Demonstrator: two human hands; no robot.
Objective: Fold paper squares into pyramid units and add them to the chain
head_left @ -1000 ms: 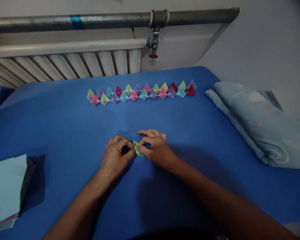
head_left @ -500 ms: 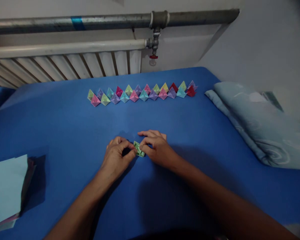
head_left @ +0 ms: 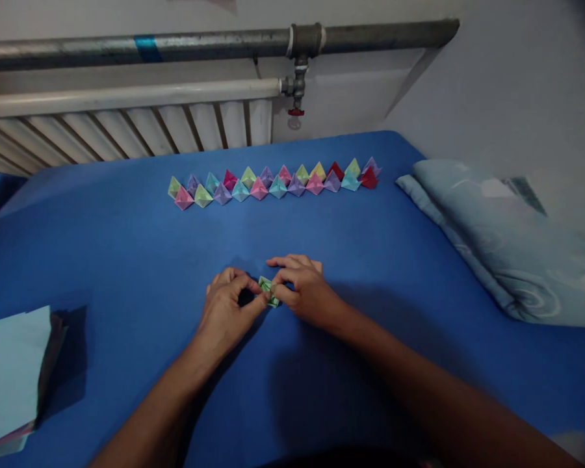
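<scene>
A small green folded paper boat (head_left: pixel 264 284) lies on the blue surface, between my two hands. My left hand (head_left: pixel 233 299) pinches its left side between thumb and forefinger. From the right, my right hand (head_left: pixel 299 283) grips the other side with thumb and index finger, its remaining fingers bent over the surface. Fingertips hide part of the green paper. Farther back, several folded paper boats (head_left: pixel 277 186) in pink, green, purple, blue, yellow and red stand in two close rows.
At the left edge lies a stack of coloured paper sheets (head_left: pixel 14 377), pale blue on top. A folded grey-blue blanket (head_left: pixel 507 253) rests on the right. Behind the blue surface (head_left: pixel 141 260) are a white radiator (head_left: pixel 175 127) and a metal pipe (head_left: pixel 224 47) with a red-handled valve (head_left: pixel 296 112).
The view has shifted slightly. Both hands stay on the green paper boat; my fingertips have drawn a little closer together over it.
</scene>
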